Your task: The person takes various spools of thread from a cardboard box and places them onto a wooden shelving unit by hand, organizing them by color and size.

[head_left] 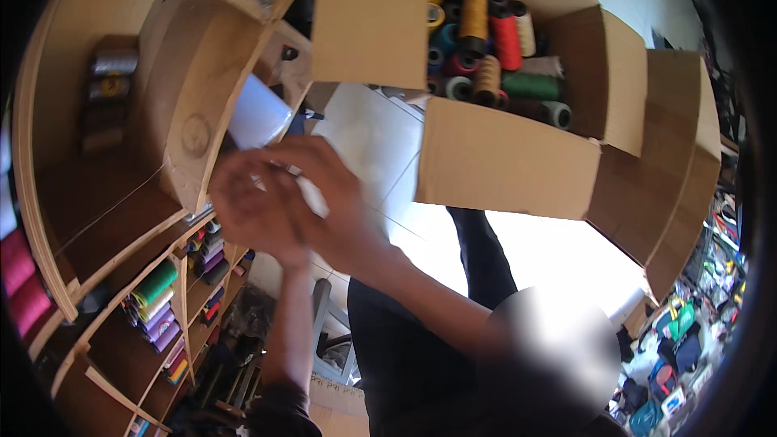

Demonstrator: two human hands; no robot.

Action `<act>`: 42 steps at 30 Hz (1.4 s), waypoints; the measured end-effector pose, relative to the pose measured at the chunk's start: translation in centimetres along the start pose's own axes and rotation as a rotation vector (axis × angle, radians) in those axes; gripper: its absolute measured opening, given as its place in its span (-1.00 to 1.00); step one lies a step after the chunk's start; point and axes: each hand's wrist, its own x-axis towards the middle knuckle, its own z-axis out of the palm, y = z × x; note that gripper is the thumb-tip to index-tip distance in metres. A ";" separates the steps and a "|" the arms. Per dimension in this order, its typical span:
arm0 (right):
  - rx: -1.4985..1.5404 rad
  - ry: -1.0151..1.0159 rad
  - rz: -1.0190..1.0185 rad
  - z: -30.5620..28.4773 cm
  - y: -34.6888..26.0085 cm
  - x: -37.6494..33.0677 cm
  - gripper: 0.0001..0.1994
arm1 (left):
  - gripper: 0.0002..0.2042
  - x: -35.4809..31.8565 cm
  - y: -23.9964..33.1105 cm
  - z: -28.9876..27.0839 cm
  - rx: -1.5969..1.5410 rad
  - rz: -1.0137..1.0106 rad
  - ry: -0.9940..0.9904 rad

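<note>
My left hand (252, 206) and my right hand (336, 202) are together in front of the wooden shelf, fingers curled and overlapping. A small shiny glint shows between the fingers, but motion blur hides what, if anything, they hold. Right of them stands an open cardboard box (510, 158) filled with thread cones. Among these cones are a golden-yellow cone (473, 20), a red cone (507, 39), a tan cone (487, 79) and a green cone (528, 85). Just behind my hands is a pale bluish-white smooth thing (257, 113).
The wooden shelf (190, 129) at left holds a short stack of wrapped dark spools (113, 85). Lower compartments carry colourful thread spools (158, 307). Another cardboard box (664, 170) stands far right, above a cluttered pile (676, 356). A grey plastic chair part (328, 332) is below my hands.
</note>
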 end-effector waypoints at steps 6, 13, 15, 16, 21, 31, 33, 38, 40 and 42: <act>-0.382 0.035 0.131 -14.9 -5.8 -2.4 -0.69 | -0.79 -7.4 5.1 8.6 0.003 -0.077 -0.521; -1.144 0.136 0.012 -28.7 -3.3 4.4 -0.79 | -0.80 -3.7 4.9 21.7 0.081 -0.096 -0.888; -1.257 0.116 -0.040 -30.6 -2.6 5.2 -0.79 | -0.77 -2.9 3.4 25.2 0.214 0.023 -0.987; -1.376 0.058 0.152 -31.0 -2.3 5.4 -0.79 | -0.77 -2.7 2.4 27.1 0.214 0.023 -0.994; -1.556 -0.100 0.455 -29.7 0.9 6.3 -0.84 | -0.56 -4.0 -1.8 33.9 0.471 0.232 -1.488; -1.796 -0.101 -0.004 -31.4 3.9 6.5 -0.87 | -0.52 -4.8 -6.9 36.3 0.415 0.157 -1.646; -1.788 -0.180 0.072 -31.0 3.3 6.9 -0.85 | -0.51 -4.6 -6.7 36.1 0.421 0.113 -1.576; -1.704 -0.141 0.414 -30.1 -1.8 7.0 -0.63 | -0.48 -3.4 -4.0 33.7 0.188 0.018 -1.310; -1.520 -0.102 0.434 -29.0 -5.4 7.2 -0.59 | -0.49 -0.3 -0.6 29.9 0.186 -0.107 -1.214; -1.372 -0.047 0.468 -29.5 -8.4 6.9 -0.54 | -0.50 1.2 1.5 27.7 0.064 -0.408 -1.182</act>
